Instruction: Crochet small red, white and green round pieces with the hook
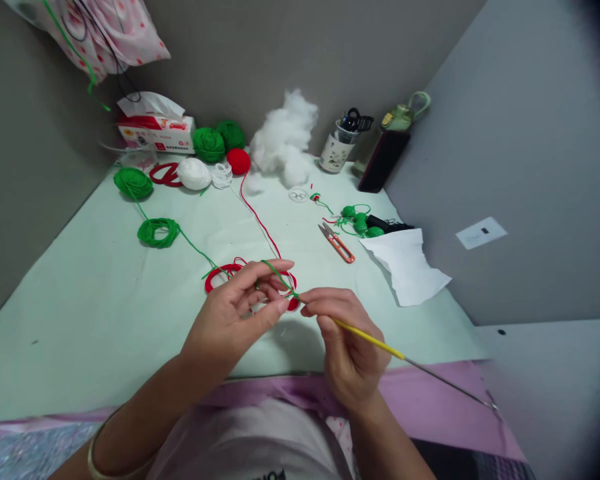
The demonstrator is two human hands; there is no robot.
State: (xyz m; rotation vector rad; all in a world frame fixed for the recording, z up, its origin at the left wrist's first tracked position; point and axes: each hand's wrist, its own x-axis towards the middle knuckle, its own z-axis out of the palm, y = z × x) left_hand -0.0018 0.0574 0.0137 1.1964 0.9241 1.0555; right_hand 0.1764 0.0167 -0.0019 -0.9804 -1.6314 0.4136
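My right hand (353, 340) grips a crochet hook (375, 341) with a yellow handle and a long metal shaft. The hook's tip meets a strand of green yarn (280, 275) near my left fingertips. That strand runs over the index finger of my left hand (240, 300), whose thumb and fingers pinch a small crochet piece, mostly hidden. Just beneath hangs or lies a small red round piece (293, 305); whether it is attached I cannot tell. Behind my left hand, a red crocheted ring (211, 280) rests on the table with red yarn around it.
Green yarn (159, 232) lies coiled at the left. Yarn balls (209, 145), a tissue box (166, 135) and white stuffing (284, 140) line the back. Thread snips (337, 243), green crocheted balls (361, 223) and white paper (400, 267) are at the right. A phone (384, 160) leans behind.
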